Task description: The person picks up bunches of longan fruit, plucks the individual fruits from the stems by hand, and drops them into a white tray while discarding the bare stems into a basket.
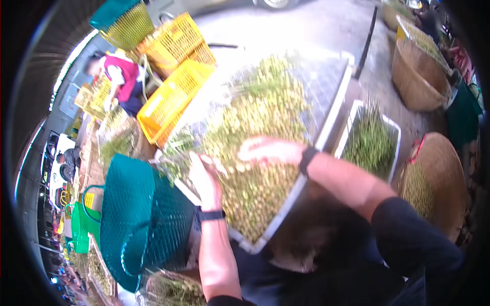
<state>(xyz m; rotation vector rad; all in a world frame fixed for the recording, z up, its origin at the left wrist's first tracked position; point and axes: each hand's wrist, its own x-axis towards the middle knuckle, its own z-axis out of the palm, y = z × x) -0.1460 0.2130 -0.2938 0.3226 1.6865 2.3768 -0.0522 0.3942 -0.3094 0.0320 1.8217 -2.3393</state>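
Note:
In front of me a shallow white-rimmed tray (334, 109) holds a heap of small round yellow-green buds or pods (260, 117), some with thin stems. My left hand (204, 176), with a dark band at the wrist, is curled at the tray's left side, next to a bunch of thin green stalks (176, 155). Its fingers look closed, but what lies between them is too blurred to make out. Lying over the middle of the heap, my right hand (270, 150) has its fingers stretched toward the left, and they touch the pods. A dark band circles that wrist too.
A teal woven basket (148, 219) stands against the tray's left side. Yellow plastic crates (173, 102) are beyond it, near a person in a red vest (122, 76). To the right are a white bin of green stalks (370, 137) and a round woven basket (441, 183).

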